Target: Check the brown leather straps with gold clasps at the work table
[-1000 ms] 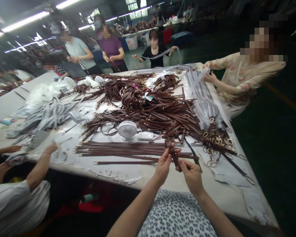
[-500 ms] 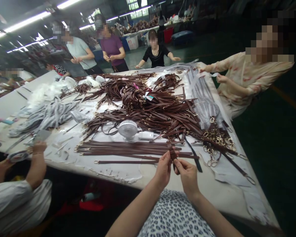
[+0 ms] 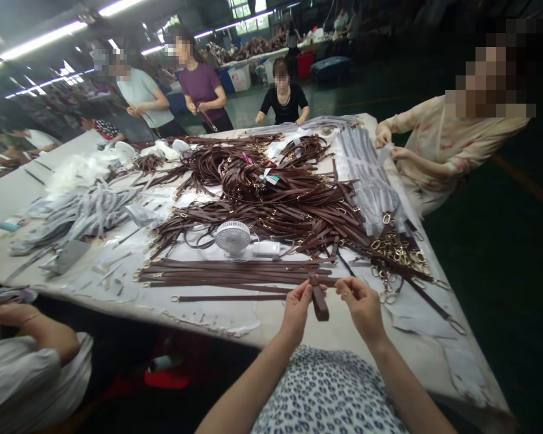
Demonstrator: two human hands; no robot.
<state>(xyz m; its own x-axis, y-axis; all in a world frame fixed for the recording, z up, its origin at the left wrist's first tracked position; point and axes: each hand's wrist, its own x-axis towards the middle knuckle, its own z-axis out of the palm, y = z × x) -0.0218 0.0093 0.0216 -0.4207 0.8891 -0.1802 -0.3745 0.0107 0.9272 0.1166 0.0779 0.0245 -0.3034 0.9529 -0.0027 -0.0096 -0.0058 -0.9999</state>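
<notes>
A folded brown strap (image 3: 319, 298) is held over the table's front part, its thick looped end hanging toward me. My left hand (image 3: 297, 307) pinches it from the left side. My right hand (image 3: 359, 304) is to the right, thumb and fingers pressed together on a thin brown piece that reaches across from the strap. Just beyond my hands, several long brown straps (image 3: 235, 274) lie side by side, and one single strap (image 3: 230, 298) lies nearer the front edge. Gold buckles (image 3: 393, 256) cluster to the right of my hands.
A white fan (image 3: 233, 238) lies in front of a large heap of brown straps (image 3: 271, 181). Plastic-wrapped straps (image 3: 371, 175) line the right side, grey ones (image 3: 81, 211) the left. People stand or sit around the table (image 3: 416, 352); a person's arm (image 3: 40, 328) is at lower left.
My right hand has moved right, away from my left hand, and the strap's looped end now shows between them. The person at lower left has drawn an arm back from the table.
</notes>
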